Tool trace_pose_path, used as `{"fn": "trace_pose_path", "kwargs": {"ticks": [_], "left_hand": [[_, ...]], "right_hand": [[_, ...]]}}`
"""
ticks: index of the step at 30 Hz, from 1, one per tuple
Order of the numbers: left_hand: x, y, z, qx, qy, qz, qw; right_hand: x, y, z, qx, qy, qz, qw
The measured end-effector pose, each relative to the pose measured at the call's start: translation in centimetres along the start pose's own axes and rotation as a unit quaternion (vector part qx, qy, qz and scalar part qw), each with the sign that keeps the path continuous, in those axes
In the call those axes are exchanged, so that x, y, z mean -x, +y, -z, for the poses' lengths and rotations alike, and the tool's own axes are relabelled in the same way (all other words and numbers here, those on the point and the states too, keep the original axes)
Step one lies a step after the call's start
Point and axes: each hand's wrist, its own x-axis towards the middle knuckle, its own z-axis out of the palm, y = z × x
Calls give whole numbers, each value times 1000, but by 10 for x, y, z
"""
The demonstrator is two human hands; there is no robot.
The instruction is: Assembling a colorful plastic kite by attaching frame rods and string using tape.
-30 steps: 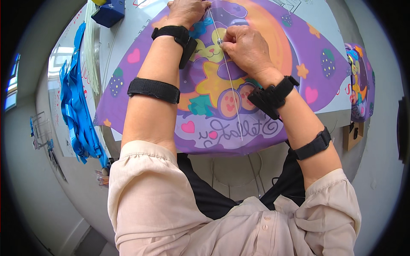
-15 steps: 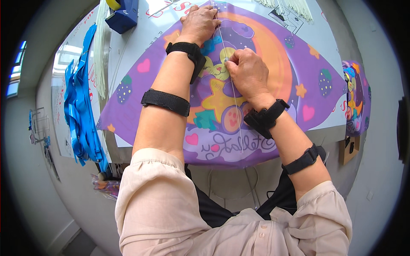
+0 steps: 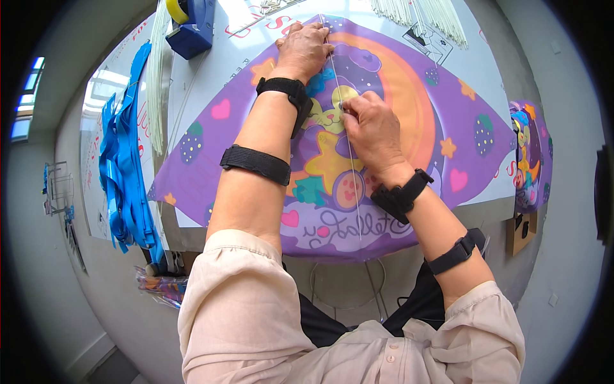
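A purple kite-shaped printed sheet point(image 3: 422, 109), with a cartoon animal, an orange moon, stars and hearts, lies flat in front of me. Down its middle runs a thin white rod point(image 3: 352, 173), from the far tip towards the near edge. Near the far tip, my left hand point(image 3: 303, 48) has its fingers bent over the rod, closed on it against the sheet. My right hand point(image 3: 374, 130) pinches the same rod around the middle of the sheet, thumb and forefinger together. The right hand's other fingers are curled in.
Blue straps point(image 3: 125, 160) hang over the table's left side, beside a bundle of pale rods point(image 3: 158, 83). A blue tape dispenser point(image 3: 192, 38) stands at the far left. More pale rods point(image 3: 441, 22) lie at the far right. Another printed piece point(image 3: 532, 153) hangs at the right edge.
The scene sits slightly lower in the picture. Both hands keep nearly the same places along the rod.
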Motion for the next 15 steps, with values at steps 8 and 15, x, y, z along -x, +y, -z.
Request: {"fn": "trace_pose_path", "kwargs": {"ticks": [8, 15], "left_hand": [[1, 1, 3, 11, 3, 3, 1000], [2, 6, 11, 14, -38, 18, 999]], "right_hand": [[20, 5, 15, 68, -61, 168, 982], [29, 10, 17, 79, -63, 192, 976]]}}
